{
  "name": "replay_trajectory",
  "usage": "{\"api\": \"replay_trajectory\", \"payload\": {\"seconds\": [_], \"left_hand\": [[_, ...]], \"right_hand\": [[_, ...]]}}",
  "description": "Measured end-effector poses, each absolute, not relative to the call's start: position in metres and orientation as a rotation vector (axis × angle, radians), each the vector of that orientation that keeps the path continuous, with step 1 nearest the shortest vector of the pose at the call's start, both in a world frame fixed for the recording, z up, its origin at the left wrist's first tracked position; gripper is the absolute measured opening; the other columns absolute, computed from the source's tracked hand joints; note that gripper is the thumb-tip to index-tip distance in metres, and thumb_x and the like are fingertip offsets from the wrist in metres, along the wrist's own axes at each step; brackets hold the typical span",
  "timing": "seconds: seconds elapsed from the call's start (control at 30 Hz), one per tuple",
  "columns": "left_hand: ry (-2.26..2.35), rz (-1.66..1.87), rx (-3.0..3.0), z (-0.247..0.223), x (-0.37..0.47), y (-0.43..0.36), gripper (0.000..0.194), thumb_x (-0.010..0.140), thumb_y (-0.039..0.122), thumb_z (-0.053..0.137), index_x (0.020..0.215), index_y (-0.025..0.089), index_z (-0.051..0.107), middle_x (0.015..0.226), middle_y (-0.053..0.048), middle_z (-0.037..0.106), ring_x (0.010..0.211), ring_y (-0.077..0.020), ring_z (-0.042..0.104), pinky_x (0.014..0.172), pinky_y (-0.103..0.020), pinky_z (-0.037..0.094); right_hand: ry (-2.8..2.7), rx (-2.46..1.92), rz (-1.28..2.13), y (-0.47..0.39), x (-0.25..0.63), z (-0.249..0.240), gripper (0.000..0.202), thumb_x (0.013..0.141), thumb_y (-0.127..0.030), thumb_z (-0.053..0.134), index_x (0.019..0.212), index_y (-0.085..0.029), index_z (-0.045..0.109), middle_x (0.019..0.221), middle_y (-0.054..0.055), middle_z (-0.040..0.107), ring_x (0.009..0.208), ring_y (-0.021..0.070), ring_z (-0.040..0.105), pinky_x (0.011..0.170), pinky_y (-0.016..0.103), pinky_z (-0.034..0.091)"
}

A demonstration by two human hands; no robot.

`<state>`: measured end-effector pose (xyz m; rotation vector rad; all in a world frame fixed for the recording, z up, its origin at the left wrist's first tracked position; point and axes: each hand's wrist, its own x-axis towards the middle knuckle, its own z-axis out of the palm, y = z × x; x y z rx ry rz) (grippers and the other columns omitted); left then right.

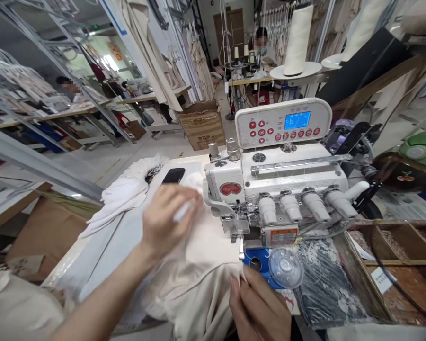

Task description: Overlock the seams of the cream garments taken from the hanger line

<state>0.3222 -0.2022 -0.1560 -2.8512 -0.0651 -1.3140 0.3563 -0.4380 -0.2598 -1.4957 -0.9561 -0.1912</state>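
Cream fabric point(209, 237) lies across the work table and hangs over its front edge in satin-like folds. My right hand point(261, 303) pinches the fabric's edge between thumb and fingers, just in front of the overlock sewing machine point(227, 182). My left hand point(170, 218) is at the left of the machine head, over the fabric, with bent fingers. Motion smears those fingertips, so whether they grip the cloth cannot be made out. The machine's presser foot point(234, 232) is close to the fabric's right edge.
A pile of white cloth point(128, 189) and a black phone-like object point(173, 175) lie at the table's back left. Right of my right hand are a clear round container point(286, 267) and a wooden compartment tray point(404, 263). Thread cones point(298, 40) stand behind. Two people sit at distant tables.
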Motion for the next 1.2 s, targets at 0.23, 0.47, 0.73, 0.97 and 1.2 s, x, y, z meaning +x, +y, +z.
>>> {"api": "replay_trajectory", "payload": {"seconds": [0.23, 0.47, 0.73, 0.97, 1.2], "left_hand": [[0.118, -1.373, -3.064, -0.2, 0.283, -0.281, 0.007, 0.098, 0.025, 0.062, 0.1, 0.019, 0.066, 0.093, -0.005, 0.076, 0.102, -0.0178, 0.073, 0.115, -0.039, 0.046], [-0.252, -1.215, -3.584, -0.184, 0.292, -0.269, 0.01, 0.096, 0.017, 0.061, 0.086, 0.02, 0.059, 0.09, -0.001, 0.072, 0.091, -0.0151, 0.072, 0.103, -0.033, 0.051], [0.339, -1.316, -3.131, -0.182, 0.296, -0.263, 0.012, 0.098, 0.012, 0.057, 0.102, 0.016, 0.068, 0.094, -0.004, 0.075, 0.096, -0.015, 0.07, 0.11, -0.036, 0.05], [0.374, -0.926, -3.057, -0.173, 0.285, -0.276, 0.032, 0.107, 0.014, 0.038, 0.121, 0.012, 0.066, 0.104, -0.005, 0.076, 0.103, -0.0123, 0.069, 0.125, -0.035, 0.037], [0.257, -0.698, -3.094, -0.181, 0.285, -0.264, 0.047, 0.103, 0.009, 0.035, 0.144, 0.021, 0.056, 0.123, -0.008, 0.071, 0.12, -0.0189, 0.064, 0.123, -0.046, 0.038]], "right_hand": [[-0.715, -1.548, -0.098, -0.43, 0.34, -0.273, 0.022, 0.098, -0.016, 0.06, 0.114, -0.023, 0.074, 0.103, 0.009, 0.074, 0.064, 0.0134, 0.069, 0.062, 0.021, 0.059], [-0.624, -1.441, -0.088, -0.43, 0.339, -0.24, 0.016, 0.095, -0.015, 0.065, 0.083, -0.024, 0.071, 0.074, -0.001, 0.066, 0.053, 0.0107, 0.06, 0.048, 0.019, 0.045], [-0.701, -1.418, -0.078, -0.435, 0.355, -0.235, 0.018, 0.091, -0.011, 0.068, 0.076, -0.022, 0.07, 0.068, -0.002, 0.071, 0.055, 0.0135, 0.068, 0.054, 0.017, 0.053], [-0.622, -1.415, -0.019, -0.434, 0.347, -0.243, 0.019, 0.092, -0.017, 0.067, 0.074, -0.023, 0.07, 0.068, -0.002, 0.07, 0.054, 0.0129, 0.066, 0.055, 0.017, 0.053], [-0.64, -1.404, 0.008, -0.427, 0.365, -0.229, 0.021, 0.089, -0.015, 0.069, 0.068, -0.02, 0.07, 0.066, -0.001, 0.07, 0.053, 0.0119, 0.064, 0.051, 0.015, 0.05]]}}
